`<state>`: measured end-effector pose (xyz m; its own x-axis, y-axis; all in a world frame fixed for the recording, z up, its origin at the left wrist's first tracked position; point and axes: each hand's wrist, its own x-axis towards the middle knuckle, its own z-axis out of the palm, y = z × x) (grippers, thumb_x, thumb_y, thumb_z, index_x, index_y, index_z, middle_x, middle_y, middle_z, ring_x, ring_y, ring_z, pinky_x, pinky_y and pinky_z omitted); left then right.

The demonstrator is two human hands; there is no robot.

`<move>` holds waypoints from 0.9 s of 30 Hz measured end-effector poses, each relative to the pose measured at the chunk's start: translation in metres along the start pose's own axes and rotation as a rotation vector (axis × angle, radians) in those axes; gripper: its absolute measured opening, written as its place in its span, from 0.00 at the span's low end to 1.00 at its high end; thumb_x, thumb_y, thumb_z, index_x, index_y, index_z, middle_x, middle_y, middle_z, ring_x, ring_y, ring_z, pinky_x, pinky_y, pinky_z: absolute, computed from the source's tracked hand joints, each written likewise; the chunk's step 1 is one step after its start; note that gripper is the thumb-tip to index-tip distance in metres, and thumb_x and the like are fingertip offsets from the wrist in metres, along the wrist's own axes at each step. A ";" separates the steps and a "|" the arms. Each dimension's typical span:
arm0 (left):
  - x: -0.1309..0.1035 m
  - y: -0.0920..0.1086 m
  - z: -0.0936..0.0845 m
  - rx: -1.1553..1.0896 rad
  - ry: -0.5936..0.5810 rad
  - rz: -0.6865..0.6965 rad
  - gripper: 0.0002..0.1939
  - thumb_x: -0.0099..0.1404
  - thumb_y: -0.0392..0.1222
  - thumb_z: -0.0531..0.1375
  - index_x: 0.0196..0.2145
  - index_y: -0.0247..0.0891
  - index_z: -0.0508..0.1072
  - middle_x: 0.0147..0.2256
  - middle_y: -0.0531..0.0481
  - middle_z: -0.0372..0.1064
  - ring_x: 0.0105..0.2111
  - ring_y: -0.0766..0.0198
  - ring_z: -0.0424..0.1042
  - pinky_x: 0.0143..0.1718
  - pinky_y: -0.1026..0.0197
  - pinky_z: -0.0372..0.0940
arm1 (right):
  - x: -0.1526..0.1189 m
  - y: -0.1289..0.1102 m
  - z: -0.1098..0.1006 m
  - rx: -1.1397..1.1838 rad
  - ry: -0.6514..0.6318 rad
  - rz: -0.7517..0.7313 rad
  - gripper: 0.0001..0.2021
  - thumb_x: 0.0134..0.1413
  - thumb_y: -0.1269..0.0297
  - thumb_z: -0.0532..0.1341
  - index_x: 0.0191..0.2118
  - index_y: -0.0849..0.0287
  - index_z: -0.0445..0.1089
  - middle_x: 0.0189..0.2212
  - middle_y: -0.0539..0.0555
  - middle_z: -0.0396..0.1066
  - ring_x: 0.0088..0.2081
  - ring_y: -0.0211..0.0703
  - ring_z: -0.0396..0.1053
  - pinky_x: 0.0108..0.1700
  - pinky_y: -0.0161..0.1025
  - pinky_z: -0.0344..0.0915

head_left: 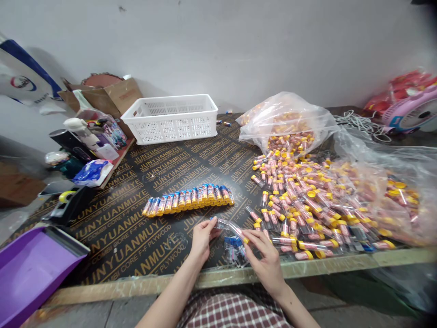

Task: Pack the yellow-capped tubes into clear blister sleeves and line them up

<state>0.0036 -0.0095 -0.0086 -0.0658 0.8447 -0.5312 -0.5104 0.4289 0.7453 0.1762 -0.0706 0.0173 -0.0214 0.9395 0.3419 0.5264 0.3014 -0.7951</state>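
Between my hands, over the front part of the dark printed board (136, 255), is a clear narrow tube or sleeve (229, 225). My left hand (205, 234) pinches its left end, where a bit of blue shows. The fingers of my right hand (261, 250) close on its right end, near a yellow cap. Just below lie small clear pieces with blue tops (235, 250). Beyond my left hand stretches a row of blue and yellow labelled tubes (187, 199), side by side. A large pile of yellow-capped tubes with pink contents (300, 200) spreads to the right.
A white plastic basket (175, 123) stands at the back. Plastic bags (290, 111) of tubes sit behind and right of the pile. On the left are a tape dispenser (66, 202), a purple dustpan (41, 269) and cardboard boxes (123, 95). A pink fan (414, 111) is far right.
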 end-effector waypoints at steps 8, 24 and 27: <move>-0.016 0.007 0.011 -0.010 -0.190 0.035 0.17 0.46 0.45 0.69 0.31 0.34 0.70 0.26 0.52 0.71 0.25 0.68 0.70 0.29 0.65 0.67 | -0.001 0.004 0.004 0.131 -0.178 -0.005 0.17 0.58 0.72 0.50 0.49 0.51 0.68 0.44 0.56 0.66 0.47 0.44 0.66 0.49 0.44 0.66; -0.042 0.007 0.019 0.205 -0.496 -0.175 0.17 0.45 0.46 0.69 0.27 0.30 0.73 0.24 0.49 0.70 0.23 0.68 0.69 0.27 0.66 0.64 | 0.009 0.007 0.003 0.254 -0.296 -0.092 0.40 0.36 0.77 0.54 0.61 0.54 0.48 0.58 0.57 0.54 0.59 0.52 0.54 0.59 0.49 0.57; -0.043 0.007 0.018 0.210 -0.500 -0.177 0.16 0.46 0.45 0.69 0.28 0.30 0.73 0.24 0.48 0.71 0.23 0.68 0.69 0.27 0.66 0.64 | 0.007 0.009 0.005 0.309 -0.277 -0.068 0.39 0.37 0.76 0.54 0.60 0.54 0.48 0.57 0.57 0.56 0.57 0.51 0.58 0.57 0.48 0.59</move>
<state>0.0189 -0.0374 0.0267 0.4451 0.7813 -0.4376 -0.2919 0.5886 0.7539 0.1765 -0.0607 0.0102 -0.2970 0.9114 0.2848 0.2367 0.3593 -0.9027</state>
